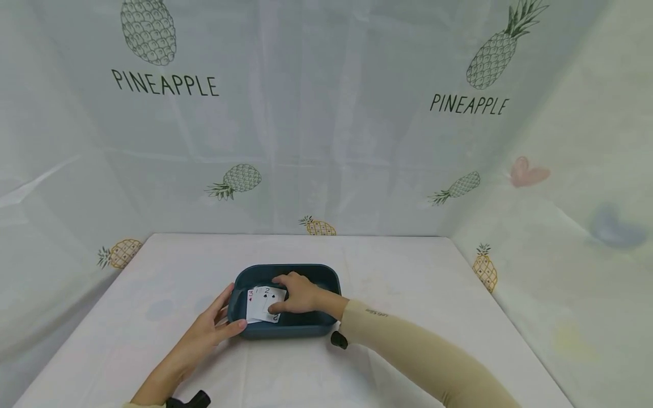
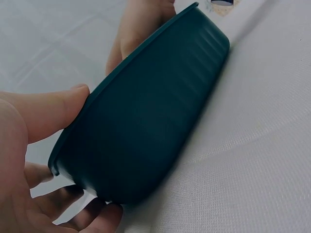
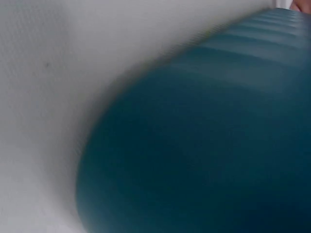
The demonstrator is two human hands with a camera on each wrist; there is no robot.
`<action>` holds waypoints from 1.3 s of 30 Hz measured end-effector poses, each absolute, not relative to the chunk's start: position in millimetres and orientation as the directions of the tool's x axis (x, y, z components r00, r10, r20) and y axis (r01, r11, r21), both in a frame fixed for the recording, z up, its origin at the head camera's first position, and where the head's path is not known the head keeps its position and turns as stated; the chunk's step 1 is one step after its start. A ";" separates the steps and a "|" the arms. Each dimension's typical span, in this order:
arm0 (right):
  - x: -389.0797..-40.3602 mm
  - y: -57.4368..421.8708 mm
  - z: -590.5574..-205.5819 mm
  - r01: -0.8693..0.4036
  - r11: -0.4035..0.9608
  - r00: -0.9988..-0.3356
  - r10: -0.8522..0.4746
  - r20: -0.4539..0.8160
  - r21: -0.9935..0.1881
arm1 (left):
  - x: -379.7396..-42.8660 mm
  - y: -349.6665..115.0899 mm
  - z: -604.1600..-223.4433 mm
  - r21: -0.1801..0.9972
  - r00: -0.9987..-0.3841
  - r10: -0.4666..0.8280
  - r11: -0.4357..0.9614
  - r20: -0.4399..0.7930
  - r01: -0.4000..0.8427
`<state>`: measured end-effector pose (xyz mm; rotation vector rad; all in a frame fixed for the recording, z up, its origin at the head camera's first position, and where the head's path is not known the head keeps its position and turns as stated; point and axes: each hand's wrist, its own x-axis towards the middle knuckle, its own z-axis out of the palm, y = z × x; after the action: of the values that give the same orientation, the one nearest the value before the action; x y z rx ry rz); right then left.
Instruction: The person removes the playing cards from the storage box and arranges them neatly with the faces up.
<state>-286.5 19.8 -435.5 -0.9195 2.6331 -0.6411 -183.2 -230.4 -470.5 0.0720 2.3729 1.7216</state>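
A dark teal plastic tub [image 1: 285, 330] with rounded corners stands on the white-covered table. Inside it, toward the left, lie fanned playing cards [image 1: 257, 309], a red three and a black two among them. My left hand [image 1: 206, 330] holds the tub's left end. In the left wrist view its thumb [image 2: 73, 104] lies at the rim and the fingertips [image 2: 109, 216] curl against the outer wall. My right hand [image 1: 300, 294] reaches into the tub over the cards, thumb on the two and forefinger stretched out past their far edge. The right wrist view shows only the tub's outer wall [image 3: 194, 145].
White cloth [image 1: 398, 272] covers the table around the tub. Behind and beside the table hangs a pale curtain [image 1: 326, 141] printed with pineapples. Black wrist devices [image 1: 339, 340] sit at both wrists, the right one close to the tub's near right corner.
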 end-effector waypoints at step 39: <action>-291.2 26.1 -450.8 -0.593 0.735 -0.756 -0.649 -0.086 -0.329 | -186.1 -230.5 -473.6 0.946 -0.977 0.143 0.306 -0.155 -0.105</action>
<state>-291.2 26.1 -450.8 -0.9926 2.7408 -0.4212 -186.1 -230.5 -473.6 0.0352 2.3612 1.7351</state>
